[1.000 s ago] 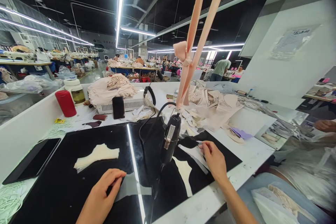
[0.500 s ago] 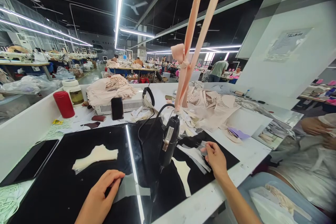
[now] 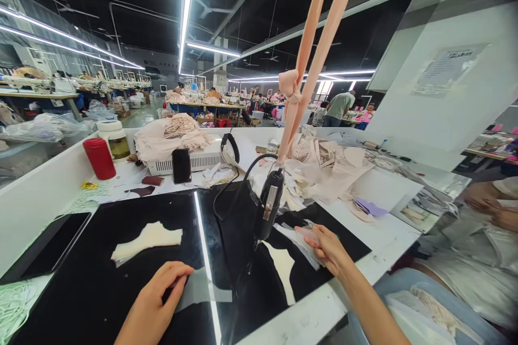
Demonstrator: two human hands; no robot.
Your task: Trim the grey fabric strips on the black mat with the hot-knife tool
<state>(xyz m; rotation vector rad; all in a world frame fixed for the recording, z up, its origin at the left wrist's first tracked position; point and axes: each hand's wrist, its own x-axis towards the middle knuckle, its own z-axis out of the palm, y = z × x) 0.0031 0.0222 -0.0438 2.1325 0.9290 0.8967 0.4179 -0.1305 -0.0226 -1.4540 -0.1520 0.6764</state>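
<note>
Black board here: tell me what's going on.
A person's left hand is at the edge of a sheer piece on the black board. The right hand is over pale cut pieces; whether it grips one is unclear. A black tool hangs from a knotted pink strap. A cream stack lies beyond the left hand.

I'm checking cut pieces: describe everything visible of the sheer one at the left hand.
The sheer piece is a greyish, see-through cutout, perhaps mesh, with a concave upper edge and straight right end. It lies flat on the black surface; a bright strip crosses it. The left hand is at its left side, hiding part; whether it grips is unclear.
</note>
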